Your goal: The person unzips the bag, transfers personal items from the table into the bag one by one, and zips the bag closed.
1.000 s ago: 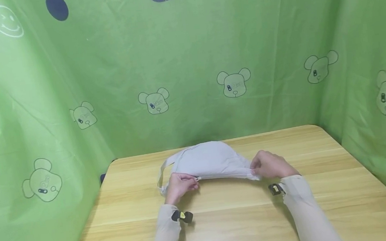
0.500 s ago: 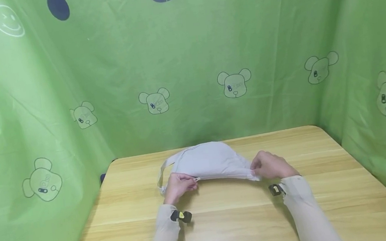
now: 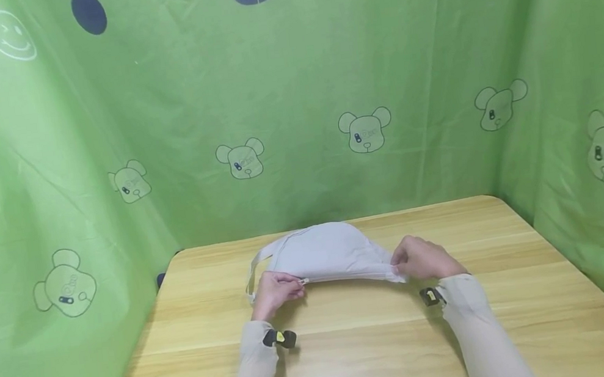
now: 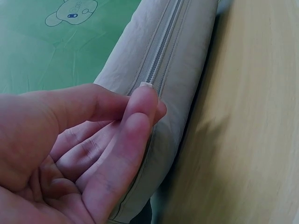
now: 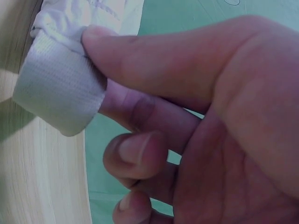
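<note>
A pale grey bag (image 3: 324, 252) lies on its side on the wooden table (image 3: 384, 339), towards the table's far edge, with its zip (image 3: 344, 278) running along the side nearest the person. All places below are given from the bag.

At the bag's left end, the left hand (image 3: 275, 291) pinches the zip pull (image 4: 145, 85) between thumb and forefinger; the tips are pressed together on it, and the other fingers (image 4: 88, 154) lie loosely curled beneath, holding nothing. The pull sits at the very fingertips, right against the bag's seam (the zip's teeth above it look closed in the left wrist view). A grey strap (image 3: 252, 273) loops out from this same end, just behind the hand.

At the bag's right end, the right hand (image 3: 424, 258) grips the woven tab (image 5: 58, 88) where the bag narrows. The thumb presses down on the tab's top and a finger backs it from below, so the tab is clamped between them; the remaining fingers (image 5: 135, 156) are curled under, clear of the fabric.

Behind the bag hangs a green curtain (image 3: 292, 91) printed with bears.
</note>
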